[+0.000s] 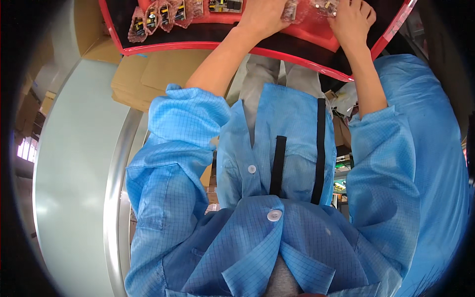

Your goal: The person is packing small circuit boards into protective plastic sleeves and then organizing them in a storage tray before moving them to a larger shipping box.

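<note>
At the top edge, my left hand (263, 20) is closed on a circuit board in pink bubble wrap (291, 11). Its upper part is cut off by the picture's edge. My right hand (352, 22), fingers curled, pinches the edge of another bubble-wrapped circuit board (324, 6). Both hands are over a black tray with a red rim (173, 46), which has red lining inside. To the left of my left hand, several circuit boards in pink bubble wrap (166, 14) stand in a row. One circuit board (225, 5) beside them shows its components more plainly.
Below the tray on the left lie flattened cardboard pieces (153, 76). A pale grey-green surface with a metal edge (74, 163) runs along the left. Blue fabric (420, 148) bulges on the right. A clear plastic bag (345, 101) is under the tray's right side.
</note>
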The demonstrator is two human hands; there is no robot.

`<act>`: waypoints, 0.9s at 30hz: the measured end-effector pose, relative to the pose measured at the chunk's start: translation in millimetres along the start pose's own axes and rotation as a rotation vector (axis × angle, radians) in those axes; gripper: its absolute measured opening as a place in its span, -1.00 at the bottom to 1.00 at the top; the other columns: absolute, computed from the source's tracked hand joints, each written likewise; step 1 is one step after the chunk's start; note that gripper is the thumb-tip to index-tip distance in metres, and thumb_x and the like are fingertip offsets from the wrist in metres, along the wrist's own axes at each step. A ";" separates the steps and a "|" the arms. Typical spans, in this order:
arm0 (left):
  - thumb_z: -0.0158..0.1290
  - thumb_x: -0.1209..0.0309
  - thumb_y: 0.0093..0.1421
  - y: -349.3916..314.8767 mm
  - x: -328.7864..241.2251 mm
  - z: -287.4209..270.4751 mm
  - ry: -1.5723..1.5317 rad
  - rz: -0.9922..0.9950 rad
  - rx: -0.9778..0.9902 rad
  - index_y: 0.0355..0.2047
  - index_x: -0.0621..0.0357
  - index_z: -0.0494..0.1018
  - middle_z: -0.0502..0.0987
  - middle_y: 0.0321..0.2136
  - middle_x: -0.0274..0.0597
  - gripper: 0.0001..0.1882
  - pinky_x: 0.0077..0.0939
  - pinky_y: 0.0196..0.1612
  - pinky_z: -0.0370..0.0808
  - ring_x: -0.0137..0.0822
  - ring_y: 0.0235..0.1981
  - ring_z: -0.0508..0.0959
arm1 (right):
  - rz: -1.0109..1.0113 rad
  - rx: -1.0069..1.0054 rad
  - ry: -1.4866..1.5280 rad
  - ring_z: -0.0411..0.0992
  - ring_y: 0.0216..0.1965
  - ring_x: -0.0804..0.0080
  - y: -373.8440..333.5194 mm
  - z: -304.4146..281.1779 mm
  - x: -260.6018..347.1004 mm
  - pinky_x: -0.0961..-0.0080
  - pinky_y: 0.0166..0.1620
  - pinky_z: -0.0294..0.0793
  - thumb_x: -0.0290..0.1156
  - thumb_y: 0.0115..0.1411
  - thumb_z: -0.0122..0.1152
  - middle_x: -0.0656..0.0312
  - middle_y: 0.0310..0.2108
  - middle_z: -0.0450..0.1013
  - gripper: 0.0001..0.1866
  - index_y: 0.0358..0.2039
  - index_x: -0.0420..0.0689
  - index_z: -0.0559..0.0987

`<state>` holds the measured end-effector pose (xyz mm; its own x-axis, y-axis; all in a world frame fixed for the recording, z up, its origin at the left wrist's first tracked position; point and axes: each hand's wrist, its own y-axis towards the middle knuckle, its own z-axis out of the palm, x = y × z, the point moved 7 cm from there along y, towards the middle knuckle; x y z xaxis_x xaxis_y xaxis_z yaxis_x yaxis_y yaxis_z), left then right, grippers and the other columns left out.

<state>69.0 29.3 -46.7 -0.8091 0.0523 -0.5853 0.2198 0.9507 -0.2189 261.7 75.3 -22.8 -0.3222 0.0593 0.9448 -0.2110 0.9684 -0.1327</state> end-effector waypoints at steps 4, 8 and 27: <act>0.34 0.39 -0.03 27.8 -58.5 -19.7 0.085 0.082 0.076 0.19 0.10 0.35 0.39 -0.01 0.07 -0.27 0.01 0.13 0.43 0.14 0.09 0.40 | -0.079 0.093 -1.146 0.27 0.13 -0.03 -8.4 2.6 0.4 0.00 0.30 0.15 -0.49 -0.23 0.48 0.03 0.00 0.34 -0.21 0.12 -0.14 0.43; 0.15 0.44 0.17 47.6 -39.8 16.6 -0.109 0.122 -0.014 0.22 0.14 0.35 0.41 -0.02 0.10 -0.42 -0.01 0.15 0.42 0.12 0.09 0.40 | -0.023 0.048 -0.937 0.20 0.23 -0.13 -11.6 0.9 17.0 -0.02 0.31 0.14 -0.55 -0.20 0.43 -0.05 0.10 0.30 -0.20 0.16 -0.19 0.41; 0.34 0.22 -0.04 68.6 53.6 -83.6 -0.078 0.041 -0.466 -0.03 0.13 0.38 0.38 0.09 0.08 -0.40 0.11 0.15 0.29 0.12 0.12 0.36 | 0.117 0.325 -0.329 0.50 0.05 0.18 69.1 59.7 70.4 0.32 0.14 0.46 -0.47 0.24 0.28 0.07 -0.04 0.55 -0.53 0.16 -0.21 0.48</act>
<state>-4.9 122.8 -27.8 -0.7576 0.0867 -0.6469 -0.0315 0.9851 0.1689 169.3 132.0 16.6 -0.6250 0.0329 0.7799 -0.4165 0.8310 -0.3688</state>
